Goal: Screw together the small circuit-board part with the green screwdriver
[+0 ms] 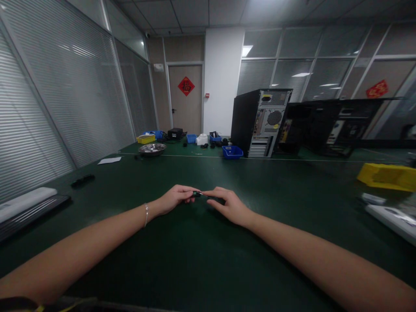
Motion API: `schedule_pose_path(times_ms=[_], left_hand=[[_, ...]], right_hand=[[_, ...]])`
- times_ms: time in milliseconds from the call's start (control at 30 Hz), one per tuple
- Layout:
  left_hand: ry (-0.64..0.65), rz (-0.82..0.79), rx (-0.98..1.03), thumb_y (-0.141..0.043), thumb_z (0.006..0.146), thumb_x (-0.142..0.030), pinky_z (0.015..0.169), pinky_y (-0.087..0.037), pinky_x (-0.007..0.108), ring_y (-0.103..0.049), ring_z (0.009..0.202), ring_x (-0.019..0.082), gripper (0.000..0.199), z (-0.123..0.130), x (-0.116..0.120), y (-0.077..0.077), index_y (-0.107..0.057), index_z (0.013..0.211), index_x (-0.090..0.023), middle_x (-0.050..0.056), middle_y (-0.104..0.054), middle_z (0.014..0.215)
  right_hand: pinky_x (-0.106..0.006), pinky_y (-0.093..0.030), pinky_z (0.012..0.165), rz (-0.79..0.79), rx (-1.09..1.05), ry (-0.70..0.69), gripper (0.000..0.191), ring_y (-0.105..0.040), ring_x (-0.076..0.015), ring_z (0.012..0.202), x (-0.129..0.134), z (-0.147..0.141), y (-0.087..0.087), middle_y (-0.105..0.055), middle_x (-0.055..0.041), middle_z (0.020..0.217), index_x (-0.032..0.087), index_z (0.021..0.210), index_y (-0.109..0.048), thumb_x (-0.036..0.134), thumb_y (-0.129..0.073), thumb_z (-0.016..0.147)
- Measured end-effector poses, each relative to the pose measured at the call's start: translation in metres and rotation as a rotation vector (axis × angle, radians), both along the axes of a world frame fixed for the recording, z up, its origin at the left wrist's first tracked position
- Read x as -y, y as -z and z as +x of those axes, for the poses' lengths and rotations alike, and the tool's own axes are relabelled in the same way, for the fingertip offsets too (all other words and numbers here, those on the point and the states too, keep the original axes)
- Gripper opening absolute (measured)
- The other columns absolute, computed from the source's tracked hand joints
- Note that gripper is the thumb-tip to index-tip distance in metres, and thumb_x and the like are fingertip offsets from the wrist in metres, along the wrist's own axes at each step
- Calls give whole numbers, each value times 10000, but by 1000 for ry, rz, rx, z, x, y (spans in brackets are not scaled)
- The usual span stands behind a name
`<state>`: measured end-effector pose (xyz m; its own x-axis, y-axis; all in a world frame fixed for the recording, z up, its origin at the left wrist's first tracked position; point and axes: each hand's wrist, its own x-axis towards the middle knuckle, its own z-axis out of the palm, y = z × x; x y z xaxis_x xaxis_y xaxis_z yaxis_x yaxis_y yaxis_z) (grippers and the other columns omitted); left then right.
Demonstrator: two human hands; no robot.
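Observation:
Above the green tabletop, my left hand [177, 196] pinches a small black piece with a greenish face [196, 194] between thumb and fingers. A short bright metal tip [202, 193] sticks out at its right side. My right hand [230, 205] meets it there, the index fingertip at the bright tip and the thumb a little lower. A dark, slim shape [218, 200] lies between that thumb and index finger; its kind is too dim to tell. Both forearms rest low over the table, and a thin bracelet [146, 214] circles the left wrist.
A black computer tower [248, 123] stands at the back right, an opened case [328, 125] beside it. A blue bin [232, 152], a metal bowl [152, 149] and small parts sit at the back. Keyboards [32, 208] lie left; a yellow bin [386, 175] stands right.

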<state>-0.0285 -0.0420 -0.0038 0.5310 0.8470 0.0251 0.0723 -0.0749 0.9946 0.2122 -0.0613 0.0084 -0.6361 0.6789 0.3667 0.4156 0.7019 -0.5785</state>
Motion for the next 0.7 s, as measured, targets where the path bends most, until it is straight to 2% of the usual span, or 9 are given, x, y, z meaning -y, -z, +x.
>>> schedule_pose_path(times_ms=[233,400,700], left_hand=[[43,-22,12,-568,810,-265,671,-349,272,-479,723,150,326,1,1,-2,-645,1099,-135,66,-609,825],[10,9,19,-527,836,-262,679,-354,271,-473,725,147,322,2,1,-1,-633,1113,-138,55,-589,809],[-39,149,-95,-506,848,-302,700,-377,284,-498,761,160,345,1,1,1,-611,1130,-134,54,-594,838]], right_hand=[[-270,-448,730,-16,-9,-32,309,-564,-166,870,1,0,-3,-602,-41,1001,257,1206,-565,268,-508,902],[-275,-442,713,22,-9,3,309,-562,-164,827,0,-1,0,-612,-38,961,255,1204,-568,271,-509,901],[-282,-442,734,63,0,32,315,-565,-168,834,-2,-2,4,-613,-41,953,251,1204,-572,251,-522,892]])
